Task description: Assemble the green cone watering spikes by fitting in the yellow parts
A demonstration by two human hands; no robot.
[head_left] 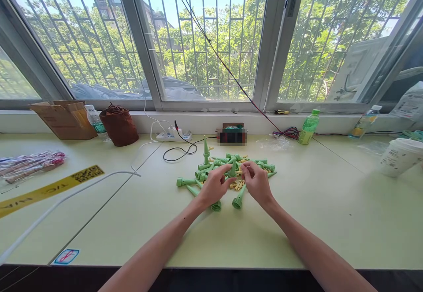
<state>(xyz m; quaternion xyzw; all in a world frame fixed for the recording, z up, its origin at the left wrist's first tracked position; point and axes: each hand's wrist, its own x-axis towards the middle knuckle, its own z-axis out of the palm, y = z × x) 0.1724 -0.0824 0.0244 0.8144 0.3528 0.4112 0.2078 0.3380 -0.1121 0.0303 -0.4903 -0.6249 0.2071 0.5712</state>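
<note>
A heap of several green cone-shaped plastic spikes (211, 164) lies in the middle of the pale green table, mixed with small yellow plastic bits (236, 185). My left hand (214, 187) is closed around one upright green spike (232, 169), pinching it near its tip. My right hand (255, 181) is beside it, fingers pinched together on something small I cannot make out, close to the spike's tip. Two more green spikes (238, 198) lie just in front of my hands.
On the windowsill side stand a power strip (173, 135) with cables, a brown bag (119, 125), a cardboard box (64, 119), two bottles (308, 127) and a paper cup (399, 156). A white cable (82, 188) and yellow tape (49, 189) cross the table's left.
</note>
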